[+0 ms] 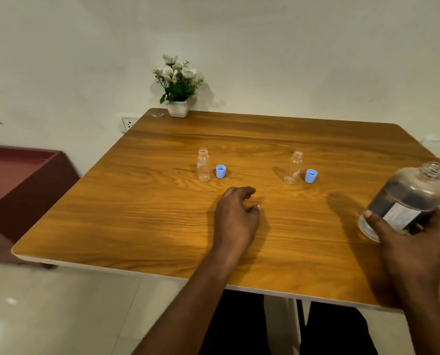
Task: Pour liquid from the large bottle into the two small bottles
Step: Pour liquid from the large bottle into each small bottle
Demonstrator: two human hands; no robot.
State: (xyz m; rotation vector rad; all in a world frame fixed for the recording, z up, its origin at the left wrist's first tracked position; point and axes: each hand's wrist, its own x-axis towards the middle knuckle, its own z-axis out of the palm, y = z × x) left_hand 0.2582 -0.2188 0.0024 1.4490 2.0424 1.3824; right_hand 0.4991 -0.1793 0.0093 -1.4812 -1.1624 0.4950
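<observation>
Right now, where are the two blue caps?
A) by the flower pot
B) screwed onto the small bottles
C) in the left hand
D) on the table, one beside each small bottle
D: one blue cap lies on the table beside the left small bottle, the other blue cap beside the right small bottle; both necks are open.

We see the left hand (pixel 236 216) stretched forward in the middle of the view, its back turned up. The fingers are loosely curled and hold nothing, and the thumb points to the right, a little apart from the index finger. The bare left forearm rises from the lower edge. The right hand (pixel 416 242) is at the far right, nearer to us. It grips the lower part of the tilted large bottle (pixel 408 196), with the thumb laid across its side and the other fingers mostly hidden. Its forearm is bare too.
</observation>
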